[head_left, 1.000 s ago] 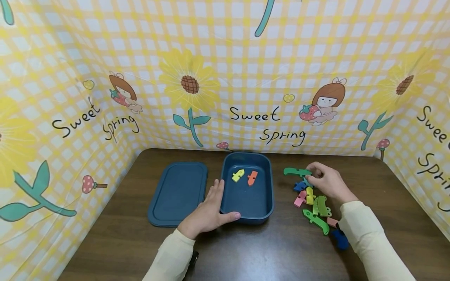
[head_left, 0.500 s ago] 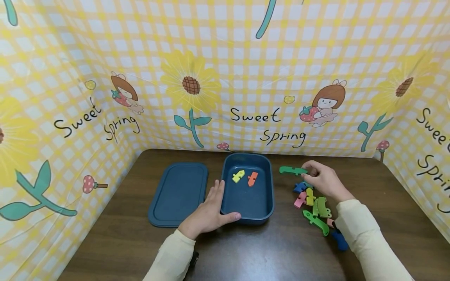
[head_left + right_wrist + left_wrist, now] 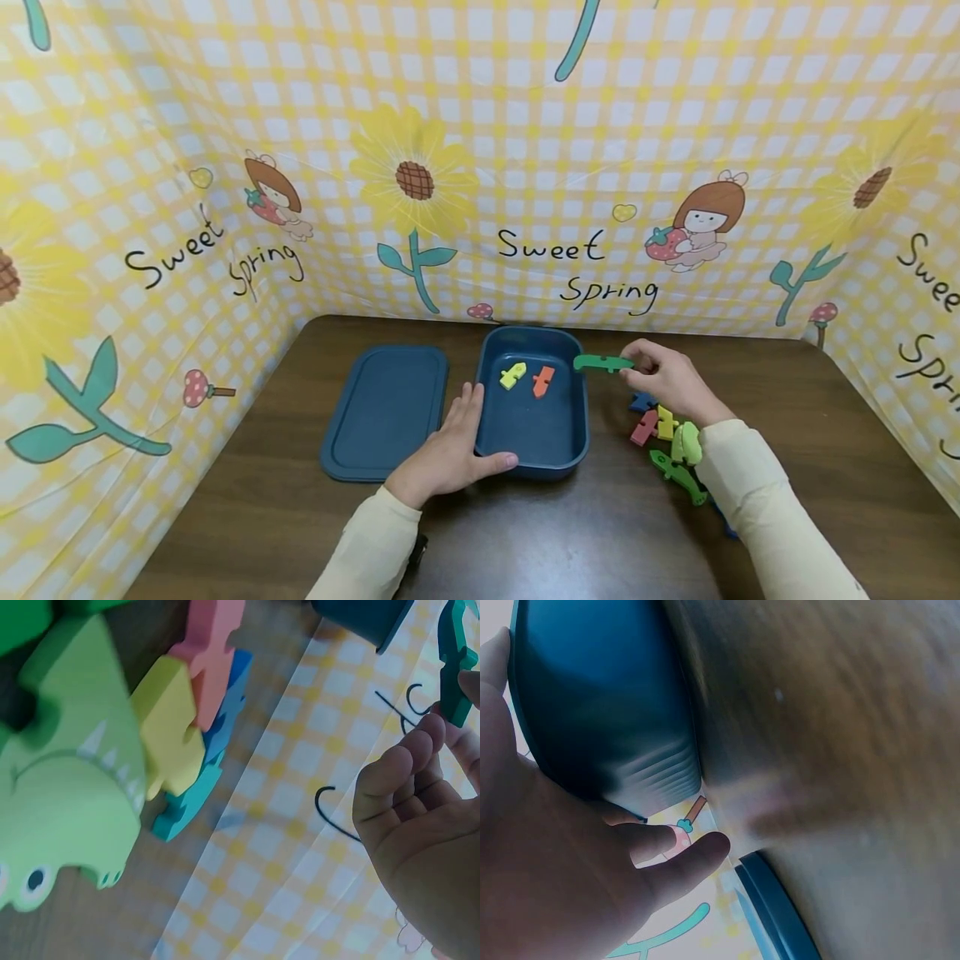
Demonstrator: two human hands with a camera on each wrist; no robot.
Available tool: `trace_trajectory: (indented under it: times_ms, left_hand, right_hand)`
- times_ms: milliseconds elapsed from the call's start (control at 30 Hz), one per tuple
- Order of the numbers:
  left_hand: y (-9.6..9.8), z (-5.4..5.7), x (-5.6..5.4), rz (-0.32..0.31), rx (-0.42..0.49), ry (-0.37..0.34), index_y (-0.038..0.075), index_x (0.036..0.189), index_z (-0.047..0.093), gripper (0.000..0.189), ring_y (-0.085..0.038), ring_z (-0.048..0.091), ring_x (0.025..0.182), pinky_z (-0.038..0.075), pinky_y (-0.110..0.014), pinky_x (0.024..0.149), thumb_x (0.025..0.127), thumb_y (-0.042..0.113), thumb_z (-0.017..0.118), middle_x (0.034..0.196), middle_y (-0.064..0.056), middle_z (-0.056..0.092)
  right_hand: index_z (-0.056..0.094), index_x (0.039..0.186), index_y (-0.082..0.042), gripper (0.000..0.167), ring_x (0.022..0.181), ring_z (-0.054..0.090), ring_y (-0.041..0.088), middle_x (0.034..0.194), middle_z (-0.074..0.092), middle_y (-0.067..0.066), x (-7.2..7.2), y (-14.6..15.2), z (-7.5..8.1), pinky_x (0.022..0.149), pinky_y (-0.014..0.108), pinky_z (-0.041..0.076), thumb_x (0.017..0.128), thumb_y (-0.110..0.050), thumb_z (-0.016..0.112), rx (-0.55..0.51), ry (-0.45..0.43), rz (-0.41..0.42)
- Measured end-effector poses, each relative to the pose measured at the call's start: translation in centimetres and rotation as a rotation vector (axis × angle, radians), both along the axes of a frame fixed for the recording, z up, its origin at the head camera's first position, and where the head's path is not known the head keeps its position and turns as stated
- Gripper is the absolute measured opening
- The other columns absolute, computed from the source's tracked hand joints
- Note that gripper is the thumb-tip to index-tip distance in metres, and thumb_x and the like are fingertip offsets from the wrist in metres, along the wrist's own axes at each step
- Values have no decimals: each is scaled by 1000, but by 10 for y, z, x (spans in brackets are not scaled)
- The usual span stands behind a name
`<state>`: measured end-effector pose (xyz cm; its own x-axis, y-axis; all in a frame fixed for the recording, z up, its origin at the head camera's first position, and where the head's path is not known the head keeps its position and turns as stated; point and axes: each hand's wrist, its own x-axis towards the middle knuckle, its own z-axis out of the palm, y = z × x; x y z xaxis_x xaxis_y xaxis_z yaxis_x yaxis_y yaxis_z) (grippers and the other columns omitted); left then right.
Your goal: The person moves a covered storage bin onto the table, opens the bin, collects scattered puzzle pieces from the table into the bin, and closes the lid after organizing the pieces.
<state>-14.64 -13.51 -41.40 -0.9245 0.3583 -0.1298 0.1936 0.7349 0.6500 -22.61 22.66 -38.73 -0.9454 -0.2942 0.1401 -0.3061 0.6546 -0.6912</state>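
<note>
A long dark-green puzzle piece (image 3: 602,363) is pinched at one end between the thumb and fingers of my right hand (image 3: 670,379). Its far tip overlaps the right rim of the blue box (image 3: 532,433) in the head view. My left hand (image 3: 448,460) rests against the box's left side, fingers straight and thumb over the near rim. Inside the box lie a yellow piece (image 3: 513,376) and an orange piece (image 3: 543,382). In the right wrist view, the green piece (image 3: 454,664) stands out from my fingertips, and a light-green crocodile head (image 3: 67,802) looms close to the camera.
Several loose pieces lie right of the box, among them a pink piece (image 3: 644,427), a yellow one (image 3: 665,422) and a green one (image 3: 678,477). My right forearm covers part of the pile. The blue lid (image 3: 386,414) lies flat at the left. A checked cloth (image 3: 525,167) hangs behind.
My right hand has carried the dark-green piece leftward from above the pile to the box's right rim. My left hand stays against the box.
</note>
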Motion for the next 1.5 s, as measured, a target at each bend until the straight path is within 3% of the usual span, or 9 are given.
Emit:
trace_trajectory:
  times_ms: [800, 1133, 1367, 1500]
  left_hand:
    - [1, 1, 3, -2, -13, -18, 15, 163, -2, 115, -31, 0, 153, 17, -66, 113, 88, 65, 67, 168, -9, -7]
    - [0, 3, 2, -2, -10, -13, 14, 163, -2, 114, -33, 1, 153, 18, -67, 112, 88, 64, 67, 168, -11, -6]
    - [0, 2, 2, -4, -8, -11, 13, 163, -2, 113, -34, 1, 153, 18, -67, 112, 89, 63, 67, 168, -12, -6]
    - [0, 2, 1, -7, -4, -8, 13, 163, -1, 112, -34, 1, 153, 18, -67, 112, 90, 62, 68, 168, -13, -5]
  right_hand:
    - [68, 103, -19, 11, 65, 51, 23, 77, 54, 4, -7, -56, 5, 57, 35, 42, 93, -18, 72, -3, 24, 87]
    - [67, 109, -17, 17, 62, 50, 20, 72, 52, 3, -2, -76, 4, 59, 34, 41, 93, -19, 71, 17, 26, 117]
    - [67, 110, -18, 17, 65, 50, 23, 75, 52, 9, 2, -88, 2, 59, 35, 41, 93, -19, 71, -30, -61, 102]
    - [66, 110, -18, 17, 64, 51, 23, 73, 52, 10, 5, -93, 2, 57, 35, 42, 94, -17, 71, -30, -67, 106]
